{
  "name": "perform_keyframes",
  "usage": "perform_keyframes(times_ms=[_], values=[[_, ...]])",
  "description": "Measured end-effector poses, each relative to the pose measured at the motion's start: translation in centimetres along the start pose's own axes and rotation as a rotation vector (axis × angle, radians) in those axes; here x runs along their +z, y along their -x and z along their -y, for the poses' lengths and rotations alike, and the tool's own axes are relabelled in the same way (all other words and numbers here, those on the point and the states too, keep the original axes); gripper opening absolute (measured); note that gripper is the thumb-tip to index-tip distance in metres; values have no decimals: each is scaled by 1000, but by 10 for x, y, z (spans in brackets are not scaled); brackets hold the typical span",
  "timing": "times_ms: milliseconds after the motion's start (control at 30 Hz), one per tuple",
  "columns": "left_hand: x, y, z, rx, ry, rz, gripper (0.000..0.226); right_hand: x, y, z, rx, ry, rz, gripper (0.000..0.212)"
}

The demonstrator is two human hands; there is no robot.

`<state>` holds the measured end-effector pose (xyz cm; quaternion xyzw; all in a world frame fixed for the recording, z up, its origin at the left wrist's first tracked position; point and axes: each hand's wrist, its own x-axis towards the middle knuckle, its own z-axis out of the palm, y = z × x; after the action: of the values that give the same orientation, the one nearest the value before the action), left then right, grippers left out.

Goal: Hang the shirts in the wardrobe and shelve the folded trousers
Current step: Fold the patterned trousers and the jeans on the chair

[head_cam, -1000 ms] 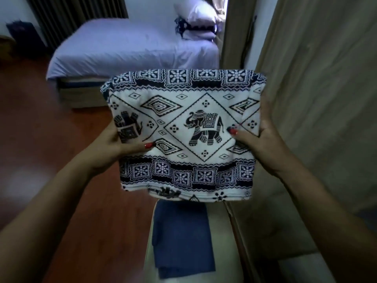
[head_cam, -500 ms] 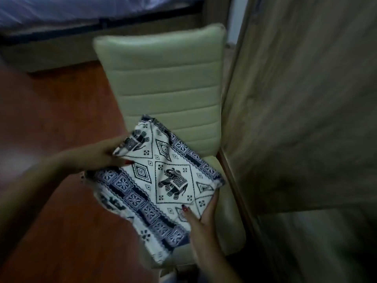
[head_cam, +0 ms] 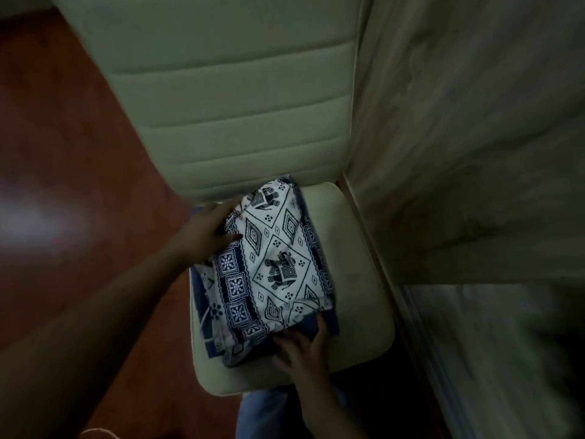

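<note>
Folded white trousers with a dark blue elephant print (head_cam: 278, 264) lie on the seat of a pale green chair (head_cam: 357, 280), on top of a folded blue garment (head_cam: 331, 323) whose edges show around them. My left hand (head_cam: 202, 232) holds the left edge of the printed trousers, with the thumb on top of the cloth. At the near edge of the stack my right hand (head_cam: 300, 346) rests with spread fingers on the corner of the blue garment. No shirts are in view.
The chair's padded back (head_cam: 234, 99) rises behind the stack. A light wood-grain wardrobe panel (head_cam: 459, 137) stands close on the right, touching the chair's side. Reddish wooden floor (head_cam: 63, 153) spreads out to the left. The frame is dim and slightly blurred.
I held the printed trousers up with both hands, then lowered them onto the blue garment on the chair seat. The view has tilted down from the bed to the chair.
</note>
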<state>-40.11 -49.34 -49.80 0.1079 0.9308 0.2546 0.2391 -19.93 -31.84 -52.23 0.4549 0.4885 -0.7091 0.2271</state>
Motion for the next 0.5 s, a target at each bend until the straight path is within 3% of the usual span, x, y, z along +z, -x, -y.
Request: perform_keyframes(times_ms=[100, 167, 267, 367, 500], values=[[-13, 8, 3, -121, 159, -157, 62, -23, -10, 6, -218, 179, -330, 40], [-19, 14, 11, -188, 172, -280, 37, -34, -23, 23, -339, 313, -467, 28], [-16, 26, 28, -284, 462, -357, 4, -40, -38, 53, -469, 478, -396, 39], [-14, 32, 30, -449, 826, -499, 17, -39, -49, 64, -431, 566, -201, 52], [-1, 48, 26, -535, 731, -706, 9, -45, -48, 50, -492, 631, -190, 56]])
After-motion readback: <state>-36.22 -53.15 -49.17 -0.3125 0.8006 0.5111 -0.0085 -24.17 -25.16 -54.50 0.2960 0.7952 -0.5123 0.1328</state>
